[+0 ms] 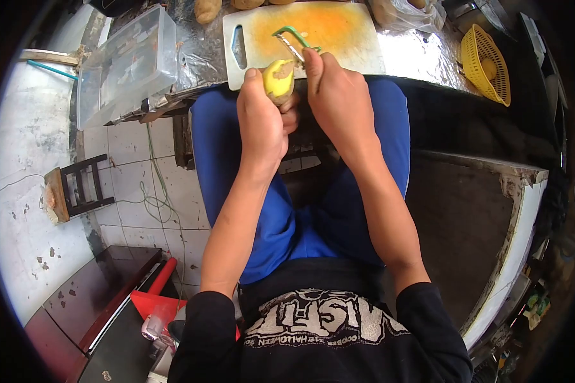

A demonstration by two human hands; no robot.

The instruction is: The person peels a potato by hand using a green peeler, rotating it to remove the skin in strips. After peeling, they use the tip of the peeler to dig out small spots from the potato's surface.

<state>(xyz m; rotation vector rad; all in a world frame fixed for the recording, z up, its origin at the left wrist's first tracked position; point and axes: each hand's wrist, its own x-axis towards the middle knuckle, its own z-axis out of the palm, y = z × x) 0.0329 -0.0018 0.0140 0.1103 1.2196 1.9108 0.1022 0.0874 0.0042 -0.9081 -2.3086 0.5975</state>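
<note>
A partly peeled potato [278, 79] is held in my left hand [262, 107], its upper part bare and yellow with a patch of brown skin left on it. My right hand [340, 97] is closed around the handle of a green peeler [292, 35], most of which is hidden by the fingers. The peeler's metal blade points up and left, just above the potato and apart from it as far as I can see. Both hands are over my lap at the near edge of a white cutting board [370, 48] with an orange stain.
Several unpeeled potatoes [207, 10] lie behind the board. A clear plastic container [128, 70] stands at the left, on the foil-covered table [199, 54]. A plastic bag [410, 15] sits at the back right. The yellow basket [471, 56] on the right holds a potato.
</note>
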